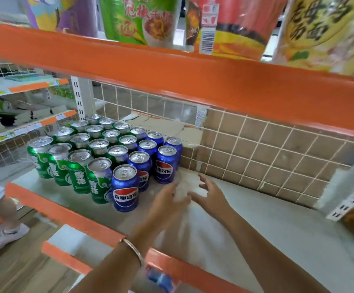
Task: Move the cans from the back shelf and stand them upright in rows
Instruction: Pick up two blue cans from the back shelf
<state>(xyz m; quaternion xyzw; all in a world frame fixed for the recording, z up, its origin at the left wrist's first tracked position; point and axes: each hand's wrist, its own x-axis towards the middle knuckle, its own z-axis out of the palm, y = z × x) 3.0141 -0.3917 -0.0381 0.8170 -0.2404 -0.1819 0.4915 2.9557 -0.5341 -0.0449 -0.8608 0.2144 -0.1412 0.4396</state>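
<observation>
Several green cans (pixel 78 172) stand upright in rows on the left of the white shelf (pixel 277 218). To their right stand several blue cola cans (pixel 125 188), the nearest at the front. Both my hands reach over the bare shelf just right of the blue cans. My left hand (pixel 167 205) is blurred, its fingers stretched forward, holding nothing. My right hand (pixel 210 192) has its fingers spread and holds nothing, close to the wire mesh back (pixel 256 153).
An orange shelf beam (pixel 172 81) crosses overhead with noodle tubs (pixel 142 20) on it. A flattened cardboard box (pixel 172 125) lies behind the cans. An orange front rail (pixel 66 212) edges the shelf. A person's leg and white shoe (pixel 3 237) are at the left.
</observation>
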